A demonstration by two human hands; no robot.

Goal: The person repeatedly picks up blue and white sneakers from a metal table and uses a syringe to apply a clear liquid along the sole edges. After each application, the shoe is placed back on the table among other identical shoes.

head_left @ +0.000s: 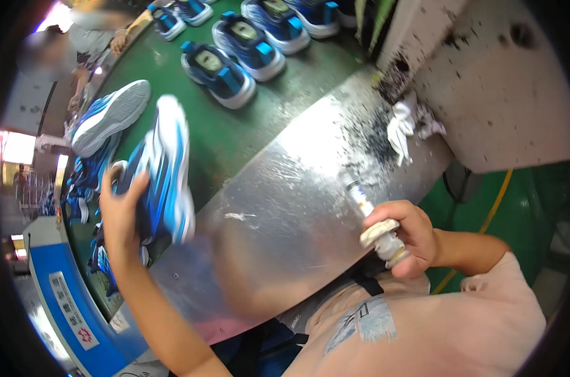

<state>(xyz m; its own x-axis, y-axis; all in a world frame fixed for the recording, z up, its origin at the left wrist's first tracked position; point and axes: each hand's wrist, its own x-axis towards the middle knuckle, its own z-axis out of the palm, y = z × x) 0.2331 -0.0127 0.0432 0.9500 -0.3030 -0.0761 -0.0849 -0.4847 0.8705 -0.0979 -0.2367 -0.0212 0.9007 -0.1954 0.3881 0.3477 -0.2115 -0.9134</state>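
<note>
My left hand point(122, 201) grips a blue sneaker point(165, 169) with a white sole, its thumb and fingers closed at the heel end. The shoe stands on its side in the air over the green belt point(209, 144), slightly smeared by motion. In my right hand point(410, 239) is a syringe-like applicator point(363, 204), with a whitish wrapped grip and a thin clear barrel pointing up and left. This hand is above the near edge of the metal ledge point(278, 207), apart from the shoe.
Several blue sneakers point(247, 47) stand along the far belt. More lie at the left, one sole outward point(112, 116). A white rag point(401, 129) rests by the stained metal panel point(498, 81). A blue machine end point(65, 301) is at lower left. Another person point(99, 38) stands across the belt.
</note>
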